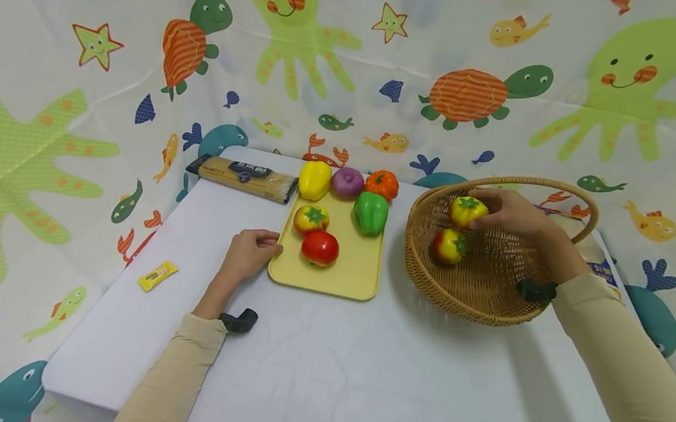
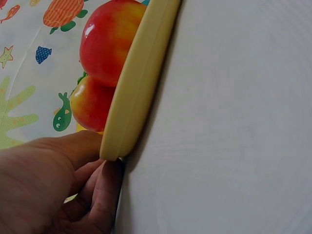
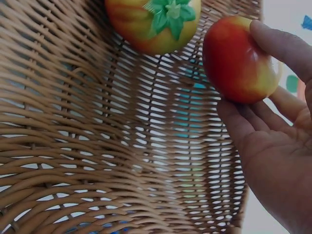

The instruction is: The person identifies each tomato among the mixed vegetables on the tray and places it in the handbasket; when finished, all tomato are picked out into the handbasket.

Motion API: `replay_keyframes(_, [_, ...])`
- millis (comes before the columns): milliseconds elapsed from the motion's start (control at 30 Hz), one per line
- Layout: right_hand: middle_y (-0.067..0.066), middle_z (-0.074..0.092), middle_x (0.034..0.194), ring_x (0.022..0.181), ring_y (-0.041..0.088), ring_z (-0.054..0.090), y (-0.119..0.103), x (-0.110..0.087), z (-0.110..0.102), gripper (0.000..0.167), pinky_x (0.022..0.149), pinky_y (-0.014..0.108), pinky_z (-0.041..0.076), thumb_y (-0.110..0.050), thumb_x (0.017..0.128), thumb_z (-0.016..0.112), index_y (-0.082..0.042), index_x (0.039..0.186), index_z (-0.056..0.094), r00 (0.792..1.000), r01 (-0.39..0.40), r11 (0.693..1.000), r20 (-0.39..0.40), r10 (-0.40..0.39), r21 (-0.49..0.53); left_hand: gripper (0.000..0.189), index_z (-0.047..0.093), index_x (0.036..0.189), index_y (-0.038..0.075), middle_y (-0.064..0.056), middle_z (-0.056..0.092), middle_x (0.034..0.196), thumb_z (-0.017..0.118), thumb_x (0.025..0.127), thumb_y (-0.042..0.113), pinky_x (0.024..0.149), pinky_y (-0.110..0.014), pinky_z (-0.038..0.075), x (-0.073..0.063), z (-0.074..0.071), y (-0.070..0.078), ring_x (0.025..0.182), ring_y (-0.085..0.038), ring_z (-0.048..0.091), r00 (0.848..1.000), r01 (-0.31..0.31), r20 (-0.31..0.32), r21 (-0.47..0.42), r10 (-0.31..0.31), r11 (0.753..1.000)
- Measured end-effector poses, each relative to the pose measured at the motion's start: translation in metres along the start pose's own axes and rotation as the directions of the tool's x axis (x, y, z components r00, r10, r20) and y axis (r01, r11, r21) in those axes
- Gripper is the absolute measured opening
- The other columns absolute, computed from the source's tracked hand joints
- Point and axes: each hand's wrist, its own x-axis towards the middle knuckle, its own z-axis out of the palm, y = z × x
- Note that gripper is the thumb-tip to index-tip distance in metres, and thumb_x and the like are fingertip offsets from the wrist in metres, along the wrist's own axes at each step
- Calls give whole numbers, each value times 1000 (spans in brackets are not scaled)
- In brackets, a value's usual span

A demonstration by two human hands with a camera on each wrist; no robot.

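My left hand (image 1: 248, 253) pinches the left edge of a pale yellow tray (image 1: 347, 279), thumb over the rim and fingers below it in the left wrist view. On the tray lie a red tomato (image 1: 320, 248), a yellow-red tomato (image 1: 312, 219), a green bell pepper (image 1: 370, 214), a yellow bell pepper (image 1: 314, 181), a purple onion (image 1: 348, 183) and an orange pumpkin (image 1: 382, 185). Inside a wicker basket (image 1: 417, 268), my right hand (image 1: 512, 216) holds another yellow-red tomato (image 3: 239, 61) between thumb and fingers. A similar tomato (image 1: 449, 247) rests beside it against the basket wall.
A pack of spaghetti (image 1: 244, 177) lies behind the tray at the left, its end close to the tray corner. Nearer the table's left edge is a small yellow packet (image 1: 157, 275). The basket's tall handle (image 1: 593, 210) arches over the right forearm. A patterned curtain (image 1: 351, 58) hangs behind.
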Motion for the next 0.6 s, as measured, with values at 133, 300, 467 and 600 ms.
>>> replay_keyframes(133, [20,44,147,125,31,48,4,0,0,76,91,28,46,-21,88,77,-4,151,38,999,-31,999,6,31,6,35,70,120,1,-11,72,100,71,90,20,80,-36,55,1,1,0,91,-23,68,1000,-2,-2,3,2,1000])
replay_keyframes(300, [21,45,145,122,31,49,9,1,1,75,93,30,45,-20,88,77,-5,150,39,998,-63,998,14,63,17,35,70,120,2,-11,71,100,70,90,20,80,-37,55,0,0,1,91,-22,68,1000,-5,-2,6,5,1000])
replay_keyframes(467, [21,45,144,118,32,50,11,2,1,72,94,36,44,-19,88,77,-5,149,40,999,-46,999,15,46,-26,35,69,120,1,-11,72,101,70,91,20,81,-37,55,-1,-1,2,91,-23,68,1000,-11,5,-8,11,1000])
replay_keyframes(600, [22,42,144,116,34,48,12,3,2,72,92,36,46,-14,88,76,-4,149,39,998,-53,998,28,53,-16,35,69,120,1,-11,72,101,70,91,20,81,-37,55,-1,0,1,92,-23,68,1000,-12,7,-7,12,1000])
